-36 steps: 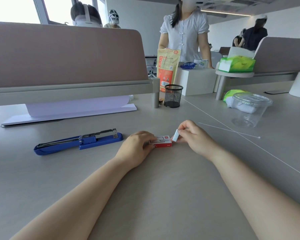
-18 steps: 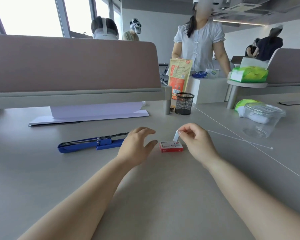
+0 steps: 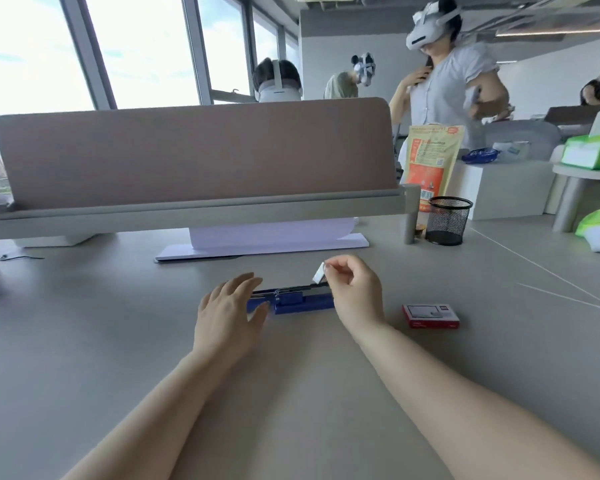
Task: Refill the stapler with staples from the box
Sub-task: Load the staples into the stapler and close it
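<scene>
Over the opened blue stapler (image 3: pixel 293 299), your right hand (image 3: pixel 355 292) pinches a staple strip (image 3: pixel 319 273), your left hand (image 3: pixel 227 315) hovers fingers spread, and the red box (image 3: pixel 430 316) lies right of it.

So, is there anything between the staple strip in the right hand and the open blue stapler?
Nothing visible. The right hand pinches the small white staple strip just above the open blue stapler; the left hand hovers at its left part, off that path.
</scene>
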A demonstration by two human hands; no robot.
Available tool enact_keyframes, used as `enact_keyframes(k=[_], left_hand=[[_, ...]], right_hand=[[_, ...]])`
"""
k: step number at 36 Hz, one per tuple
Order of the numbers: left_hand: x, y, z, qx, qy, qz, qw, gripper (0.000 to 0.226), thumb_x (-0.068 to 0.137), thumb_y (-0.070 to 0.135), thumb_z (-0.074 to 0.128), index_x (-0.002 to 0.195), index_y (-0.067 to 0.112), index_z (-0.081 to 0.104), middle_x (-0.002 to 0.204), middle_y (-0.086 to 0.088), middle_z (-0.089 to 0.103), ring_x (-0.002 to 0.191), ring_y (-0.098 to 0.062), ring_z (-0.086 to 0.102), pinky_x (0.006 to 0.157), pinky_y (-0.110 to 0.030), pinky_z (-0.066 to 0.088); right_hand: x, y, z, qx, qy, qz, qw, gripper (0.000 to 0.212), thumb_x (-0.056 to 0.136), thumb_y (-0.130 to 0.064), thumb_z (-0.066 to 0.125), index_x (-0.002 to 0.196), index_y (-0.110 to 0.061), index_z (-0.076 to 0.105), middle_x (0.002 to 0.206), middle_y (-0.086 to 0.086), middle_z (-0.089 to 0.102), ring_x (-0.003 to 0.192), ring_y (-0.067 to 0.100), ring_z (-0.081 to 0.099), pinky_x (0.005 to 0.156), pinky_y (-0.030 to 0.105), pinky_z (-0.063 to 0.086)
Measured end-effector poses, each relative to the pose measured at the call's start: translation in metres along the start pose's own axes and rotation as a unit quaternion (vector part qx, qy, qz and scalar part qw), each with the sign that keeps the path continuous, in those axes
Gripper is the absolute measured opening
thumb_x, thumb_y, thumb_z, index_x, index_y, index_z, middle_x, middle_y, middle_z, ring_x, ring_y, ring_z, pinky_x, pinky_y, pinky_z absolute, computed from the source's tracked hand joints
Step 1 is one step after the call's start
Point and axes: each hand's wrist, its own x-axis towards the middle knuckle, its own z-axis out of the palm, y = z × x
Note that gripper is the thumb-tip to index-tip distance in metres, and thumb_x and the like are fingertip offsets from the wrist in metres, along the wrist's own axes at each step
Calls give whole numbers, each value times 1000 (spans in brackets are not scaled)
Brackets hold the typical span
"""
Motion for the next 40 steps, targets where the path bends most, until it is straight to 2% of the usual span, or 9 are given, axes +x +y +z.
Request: enact_keyframes(k=[4, 7, 11, 15, 20, 25, 28, 32, 40], left_hand=[[4, -7, 9, 30, -19, 31, 999, 48, 88, 47, 48, 133, 31, 42, 143, 10, 44, 132, -15, 38, 115, -38, 10], [2, -13, 8, 63, -34, -5, 997, 52, 87, 56, 38, 133, 32, 41, 143, 14, 43, 138, -10, 28, 115, -48, -8], [3, -14, 8, 68, -54, -39, 995, 46, 90, 52, 37, 133, 34, 40, 140, 15, 46, 138, -9, 28, 112, -54, -13], [4, -15, 5, 43, -33, -39, 998, 37, 91, 43, 45, 127, 34, 49, 130, 9, 54, 124, -17, 45, 115, -49, -4], [5, -17, 3, 2, -26, -38, 999, 32, 89, 38, 52, 120, 33, 57, 122, 3, 57, 114, -21, 51, 114, -37, 12], [5, -19, 2, -35, -17, -36, 999, 25, 86, 37, 57, 110, 33, 62, 111, 5, 60, 102, -22, 54, 104, -34, 29], [5, -19, 2, -36, -20, -37, 998, 24, 85, 37, 58, 109, 34, 62, 109, 6, 60, 101, -22, 54, 105, -38, 30], [4, -20, 2, -34, -15, -30, 999, 23, 85, 37, 58, 107, 35, 63, 107, 7, 60, 100, -21, 54, 104, -38, 31], [3, -19, -1, -39, -5, -28, 999, 21, 81, 37, 63, 102, 36, 65, 103, 8, 62, 99, -19, 55, 97, -34, 32]], right_hand=[[-3, 7, 1, 1, 4, -19, 1000, 12, 85, -10, 56, 78, -17, 63, 80, -10, 69, 77, 3, 61, 71, 11, 45], [-2, 13, 3, 7, -4, -4, 1000, 15, 87, -11, 57, 96, -20, 63, 89, -12, 66, 84, 10, 62, 73, 11, 44], [0, 15, 8, 3, -18, -4, 1000, 27, 88, -10, 55, 110, -23, 62, 93, -2, 66, 89, 17, 62, 79, 16, 44], [-1, 16, 9, -19, -39, -20, 999, 31, 89, -8, 53, 115, -22, 63, 97, 4, 65, 90, 17, 61, 80, 15, 43], [-3, 15, 9, -30, -47, -32, 998, 25, 89, -8, 52, 106, -20, 67, 98, 2, 65, 90, 20, 64, 81, 23, 47], [-2, 17, 9, -10, -48, -19, 999, 22, 91, -11, 52, 102, -22, 66, 99, 3, 67, 79, 8, 66, 72, 10, 48], [-2, 15, 8, 30, -47, -1, 998, 16, 91, -12, 53, 100, -17, 65, 95, 8, 69, 74, 2, 67, 67, 6, 48], [-2, 11, 8, 76, -45, 11, 996, 10, 89, -11, 57, 96, -12, 64, 85, 4, 69, 70, 3, 68, 65, 8, 49], [-3, 11, 8, 81, -67, 0, 994, 15, 84, -6, 62, 84, -21, 63, 84, 0, 70, 76, 8, 70, 71, 14, 52]])
